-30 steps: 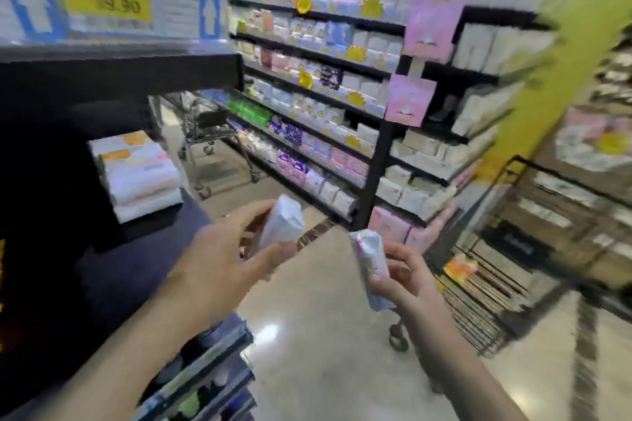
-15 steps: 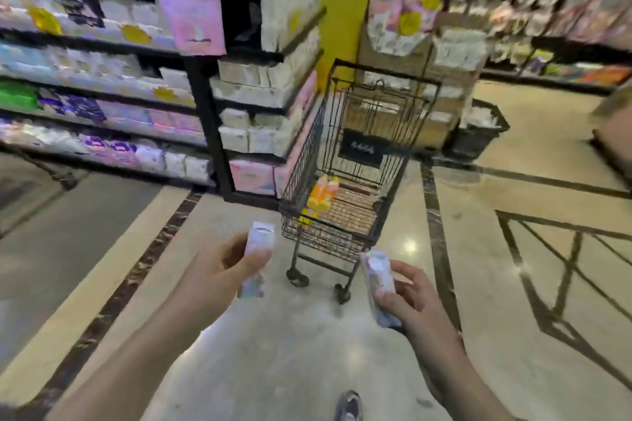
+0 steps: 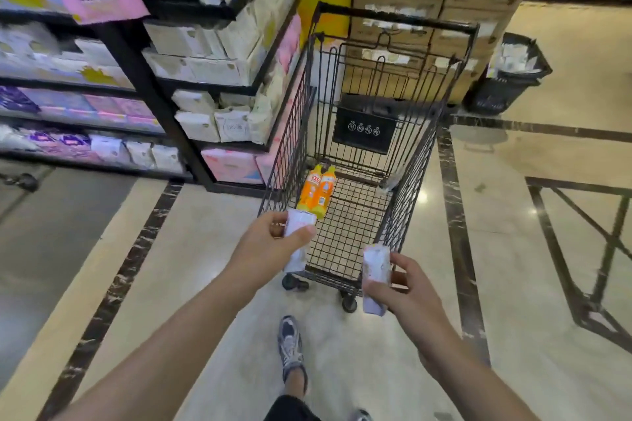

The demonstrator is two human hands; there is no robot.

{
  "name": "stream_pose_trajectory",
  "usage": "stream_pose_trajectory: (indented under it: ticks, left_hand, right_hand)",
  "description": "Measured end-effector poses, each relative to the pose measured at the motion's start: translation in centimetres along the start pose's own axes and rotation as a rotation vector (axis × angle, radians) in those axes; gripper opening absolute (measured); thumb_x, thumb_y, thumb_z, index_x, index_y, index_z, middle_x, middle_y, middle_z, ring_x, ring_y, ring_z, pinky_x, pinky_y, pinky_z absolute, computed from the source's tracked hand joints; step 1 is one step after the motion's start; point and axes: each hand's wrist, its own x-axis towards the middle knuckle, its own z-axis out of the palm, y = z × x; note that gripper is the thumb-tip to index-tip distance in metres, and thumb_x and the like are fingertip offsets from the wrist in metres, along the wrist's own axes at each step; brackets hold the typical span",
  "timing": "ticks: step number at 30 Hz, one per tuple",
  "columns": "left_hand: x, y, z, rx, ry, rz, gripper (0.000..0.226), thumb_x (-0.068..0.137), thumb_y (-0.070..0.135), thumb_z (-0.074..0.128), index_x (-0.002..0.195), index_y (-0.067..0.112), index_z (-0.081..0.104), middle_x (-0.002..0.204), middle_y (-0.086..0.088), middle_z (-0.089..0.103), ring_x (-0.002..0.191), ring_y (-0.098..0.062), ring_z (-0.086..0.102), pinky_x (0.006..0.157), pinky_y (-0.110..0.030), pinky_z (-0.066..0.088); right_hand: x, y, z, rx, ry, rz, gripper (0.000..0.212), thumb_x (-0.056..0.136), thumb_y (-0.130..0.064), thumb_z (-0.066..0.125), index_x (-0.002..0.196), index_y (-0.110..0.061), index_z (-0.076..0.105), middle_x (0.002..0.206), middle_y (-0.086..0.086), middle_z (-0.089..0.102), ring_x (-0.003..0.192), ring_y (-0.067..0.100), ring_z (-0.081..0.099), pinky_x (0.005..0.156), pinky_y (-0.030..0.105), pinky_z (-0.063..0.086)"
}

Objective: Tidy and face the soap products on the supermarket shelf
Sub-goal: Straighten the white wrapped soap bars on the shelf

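**Two soap packs in hand at the cart**

Forearms reach up from the bottom edge toward the frame's centre. The left hand (image 3: 270, 246) is closed round one white soap pack (image 3: 297, 243), thumb across its front, the pack upright and overlapping the cart's near rim in the picture. The right hand (image 3: 407, 290), lower and to the right, grips a second pack (image 3: 375, 278), fingers wrapped behind it, thumb on its left edge. One grey shoe (image 3: 290, 345) stands on the pale floor at bottom centre, and the tip of another shows at the edge.

Past the hands, mid-frame, stands a black wire cart (image 3: 403, 27) holding two orange bottles (image 3: 316, 193) lying side by side at its left. Upper left, black shelves (image 3: 143, 79) carry many pale packs, too blurred to count. Upper right, one black basket (image 3: 509, 79) sits beside stacked cardboard boxes (image 3: 393, 10).
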Motion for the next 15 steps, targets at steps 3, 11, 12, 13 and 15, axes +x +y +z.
stream_pose_trajectory:
  ticks: [3,11,12,13,15]
  left_hand:
    - [7.9,-1.3,1.3,0.042,-0.047,-0.095,0.037,0.085,0.046,0.083,0.109,0.033,0.058,0.107,0.011,0.069,0.089,-0.008,0.073,0.068,-0.028,0.061]
    - [24.9,-9.1,5.7,0.161,-0.065,-0.301,0.035,0.08,0.038,0.088,0.094,0.026,0.059,0.101,0.005,0.071,0.09,-0.013,0.071,0.081,-0.035,0.059]
    - [26.4,-10.4,6.4,0.191,-0.064,-0.339,0.04,0.08,0.04,0.088,0.103,0.026,0.058,0.107,0.001,0.07,0.097,-0.019,0.07,0.089,-0.04,0.059]
    - [27.7,-11.7,7.2,0.218,-0.063,-0.371,0.049,0.08,0.042,0.088,0.113,0.024,0.057,0.114,-0.002,0.068,0.104,-0.024,0.069,0.095,-0.044,0.058]
    - [30.3,-14.3,8.7,0.302,-0.064,-0.383,0.062,0.079,0.044,0.088,0.126,0.017,0.057,0.12,-0.002,0.066,0.11,-0.026,0.067,0.098,-0.044,0.056]
  right_hand:
    - [6.6,0.3,2.1,-0.012,0.043,0.059,0.054,0.077,-0.032,0.087,0.121,-0.045,0.059,0.111,-0.015,0.068,0.086,-0.001,0.07,0.062,0.017,0.055]
    - [22.5,3.7,7.4,-0.082,0.177,0.294,0.069,0.074,-0.036,0.09,0.131,-0.03,0.053,0.109,-0.007,0.067,0.091,0.01,0.068,0.064,0.026,0.05]
    - [24.3,4.6,8.0,-0.102,0.193,0.328,0.073,0.073,-0.035,0.09,0.134,-0.027,0.052,0.113,-0.003,0.067,0.092,0.013,0.068,0.065,0.027,0.05]
    - [26.2,5.7,8.6,-0.126,0.205,0.362,0.076,0.072,-0.033,0.091,0.137,-0.025,0.051,0.115,0.0,0.066,0.094,0.017,0.068,0.066,0.029,0.051]
    - [29.7,8.1,9.5,-0.176,0.217,0.419,0.08,0.071,-0.031,0.091,0.139,-0.021,0.05,0.115,0.003,0.064,0.093,0.02,0.066,0.066,0.027,0.051]
